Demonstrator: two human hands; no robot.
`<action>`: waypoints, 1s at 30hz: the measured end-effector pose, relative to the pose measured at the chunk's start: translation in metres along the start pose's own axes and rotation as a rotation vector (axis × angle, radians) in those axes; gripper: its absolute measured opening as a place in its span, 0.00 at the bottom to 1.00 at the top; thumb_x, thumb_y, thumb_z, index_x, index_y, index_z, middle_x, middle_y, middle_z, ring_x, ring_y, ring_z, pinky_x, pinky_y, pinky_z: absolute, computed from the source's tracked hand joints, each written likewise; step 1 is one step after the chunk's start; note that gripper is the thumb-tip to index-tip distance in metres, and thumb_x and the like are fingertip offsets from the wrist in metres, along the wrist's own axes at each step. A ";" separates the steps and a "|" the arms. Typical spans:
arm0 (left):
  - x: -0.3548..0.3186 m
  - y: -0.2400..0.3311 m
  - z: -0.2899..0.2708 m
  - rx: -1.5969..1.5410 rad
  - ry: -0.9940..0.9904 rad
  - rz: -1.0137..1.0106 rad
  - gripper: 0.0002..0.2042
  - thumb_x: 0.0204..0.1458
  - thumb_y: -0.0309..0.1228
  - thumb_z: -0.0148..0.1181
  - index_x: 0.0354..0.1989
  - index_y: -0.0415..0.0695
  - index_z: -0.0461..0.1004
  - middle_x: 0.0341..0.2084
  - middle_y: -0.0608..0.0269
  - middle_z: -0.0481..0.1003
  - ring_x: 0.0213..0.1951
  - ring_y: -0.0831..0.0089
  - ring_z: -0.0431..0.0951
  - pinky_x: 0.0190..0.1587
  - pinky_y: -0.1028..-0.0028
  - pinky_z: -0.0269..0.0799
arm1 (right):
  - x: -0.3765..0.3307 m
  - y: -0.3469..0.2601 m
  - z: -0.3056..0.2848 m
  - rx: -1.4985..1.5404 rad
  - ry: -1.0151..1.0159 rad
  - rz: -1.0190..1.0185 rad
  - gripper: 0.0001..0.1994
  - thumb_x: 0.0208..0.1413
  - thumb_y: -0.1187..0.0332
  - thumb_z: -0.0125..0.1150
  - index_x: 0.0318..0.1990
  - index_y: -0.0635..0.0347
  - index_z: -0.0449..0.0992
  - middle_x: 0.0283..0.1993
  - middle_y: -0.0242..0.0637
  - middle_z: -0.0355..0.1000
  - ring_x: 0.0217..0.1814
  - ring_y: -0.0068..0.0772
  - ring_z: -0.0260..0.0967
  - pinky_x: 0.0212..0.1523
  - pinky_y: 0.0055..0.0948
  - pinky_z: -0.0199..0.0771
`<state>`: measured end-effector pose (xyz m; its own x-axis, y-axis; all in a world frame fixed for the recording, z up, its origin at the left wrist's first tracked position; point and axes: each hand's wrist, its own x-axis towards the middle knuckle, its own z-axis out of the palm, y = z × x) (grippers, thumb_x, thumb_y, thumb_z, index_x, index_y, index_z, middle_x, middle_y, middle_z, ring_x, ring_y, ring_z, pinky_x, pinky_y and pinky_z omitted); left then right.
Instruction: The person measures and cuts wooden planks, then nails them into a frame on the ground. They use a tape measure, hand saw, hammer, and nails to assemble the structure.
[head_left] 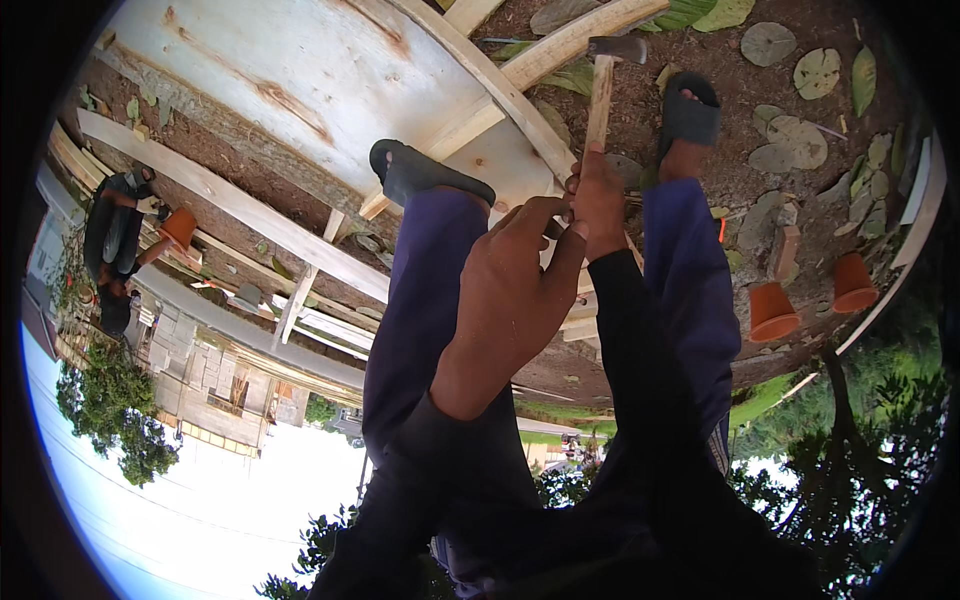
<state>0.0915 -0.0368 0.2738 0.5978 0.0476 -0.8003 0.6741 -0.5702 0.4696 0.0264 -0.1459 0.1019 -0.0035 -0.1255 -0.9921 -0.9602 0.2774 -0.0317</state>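
Note:
A hammer [600, 105] with a wooden handle and a dark metal head points away from me, gripped low on its handle by my right hand [600, 205]. Close beside that hand is my left hand [510, 285], its fingers bent and thumb and fingertips drawn together. Whatever they pinch, if anything, is too small to make out. Under and beyond my hands, wooden strips [535, 115] meet at an angle along the edge of a pale, stained sheet [250, 60]. My left sandal [425, 175] rests by this frame; the right sandal [690, 115] stands on soil.
Two terracotta pots [772, 312] sit on the right, near a brick [786, 250]. Large dry leaves [795, 143] litter the soil. Long planks [240, 200] run across the left, where another person [115, 240] crouches with a terracotta pot [179, 228].

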 end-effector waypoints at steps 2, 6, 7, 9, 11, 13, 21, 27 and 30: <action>0.002 0.010 0.015 -0.078 0.071 0.000 0.10 0.60 0.28 0.63 0.46 0.37 0.76 0.31 0.51 0.80 0.36 0.60 0.83 0.35 0.67 0.75 | 0.012 0.009 0.000 0.260 0.112 -0.319 0.24 0.70 0.46 0.45 0.32 0.59 0.68 0.20 0.30 0.62 0.17 0.25 0.57 0.17 0.31 0.59; -0.009 0.020 0.055 -0.163 -0.131 -0.094 0.10 0.60 0.29 0.63 0.46 0.37 0.76 0.31 0.52 0.80 0.36 0.63 0.83 0.37 0.68 0.74 | 0.011 0.007 0.020 -0.535 -0.294 0.107 0.25 0.71 0.45 0.44 0.31 0.59 0.67 0.21 0.29 0.60 0.15 0.23 0.56 0.17 0.29 0.59; -0.016 0.021 0.059 -0.159 -0.136 -0.084 0.10 0.61 0.29 0.62 0.47 0.37 0.76 0.32 0.52 0.80 0.35 0.63 0.82 0.37 0.68 0.75 | 0.015 0.001 0.017 -0.402 -0.266 0.122 0.25 0.71 0.45 0.44 0.31 0.60 0.67 0.20 0.29 0.61 0.15 0.25 0.56 0.17 0.31 0.60; -0.023 0.026 0.070 -0.273 0.049 -0.048 0.12 0.61 0.30 0.62 0.48 0.36 0.75 0.33 0.49 0.79 0.36 0.56 0.82 0.38 0.62 0.75 | 0.013 -0.004 0.012 -0.122 -0.163 0.046 0.26 0.70 0.47 0.45 0.30 0.62 0.68 0.20 0.32 0.64 0.15 0.29 0.59 0.16 0.35 0.62; -0.034 0.051 0.085 -0.360 0.174 -0.146 0.14 0.62 0.31 0.60 0.52 0.35 0.74 0.36 0.47 0.79 0.39 0.54 0.81 0.43 0.61 0.75 | 0.015 0.004 0.001 -0.369 -0.251 0.089 0.26 0.70 0.47 0.46 0.29 0.62 0.68 0.19 0.33 0.63 0.14 0.30 0.60 0.16 0.35 0.63; -0.050 0.077 0.109 -0.429 0.162 -0.056 0.15 0.62 0.31 0.60 0.53 0.36 0.75 0.43 0.46 0.77 0.48 0.51 0.78 0.50 0.60 0.73 | 0.034 0.001 -0.017 -0.631 -0.316 0.093 0.27 0.69 0.49 0.48 0.26 0.65 0.68 0.16 0.35 0.63 0.13 0.32 0.61 0.16 0.36 0.64; -0.138 0.204 0.218 -0.457 0.105 0.276 0.28 0.65 0.44 0.54 0.70 0.45 0.63 0.71 0.48 0.58 0.73 0.47 0.56 0.73 0.44 0.48 | -0.019 -0.143 -0.214 -1.036 -0.070 0.017 0.24 0.70 0.49 0.47 0.28 0.58 0.68 0.21 0.30 0.61 0.18 0.28 0.59 0.19 0.35 0.58; -0.184 0.228 0.280 -0.222 0.113 0.000 0.20 0.63 0.40 0.53 0.60 0.45 0.70 0.57 0.50 0.72 0.62 0.48 0.69 0.65 0.42 0.60 | -0.079 -0.245 -0.444 -1.779 0.041 -0.217 0.21 0.67 0.56 0.51 0.29 0.66 0.73 0.20 0.40 0.68 0.21 0.41 0.68 0.23 0.46 0.68; -0.229 0.194 0.257 -0.280 0.177 0.028 0.19 0.63 0.40 0.52 0.58 0.43 0.71 0.50 0.48 0.76 0.57 0.47 0.74 0.64 0.45 0.62 | -0.094 -0.302 -0.521 -2.321 -0.018 -0.434 0.16 0.66 0.60 0.55 0.33 0.67 0.74 0.21 0.42 0.67 0.20 0.42 0.65 0.23 0.47 0.67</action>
<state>-0.0258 -0.3689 0.4525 0.6672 0.1911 -0.7199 0.7349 -0.3266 0.5944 0.1711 -0.7143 0.2685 0.1963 0.1492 -0.9691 0.4895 -0.8713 -0.0350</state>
